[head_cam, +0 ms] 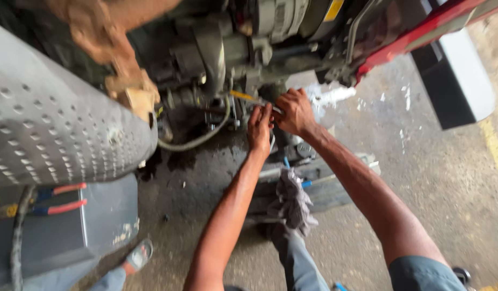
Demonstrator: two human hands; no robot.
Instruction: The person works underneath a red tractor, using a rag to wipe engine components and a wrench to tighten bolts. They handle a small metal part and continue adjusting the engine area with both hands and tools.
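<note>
Centrally, both hands meet at the underside of an engine assembly point(243, 48). The right hand point(296, 112) is closed around a slim metal tool point(248, 98) with a yellowish shaft, which runs leftward from the fist toward the engine's lower fittings. The left hand point(259, 129) lies just beside and below it, fingers extended upward and touching the same spot; whether it grips anything cannot be told because of blur. A grey corrugated hose point(203, 137) curves under the engine just left of the hands. A perforated grey metal panel point(55, 124) fills the left of the view, with red-handled pliers point(63, 198) resting on a dark box point(106, 215) below it. A grey rag point(293, 202) lies draped between the two forearms, over the person's knee. A red frame bar point(421, 29) crosses the upper right above stained concrete floor point(437, 178). Both arms reach forward nearly straight, converging at the wrists.
</note>
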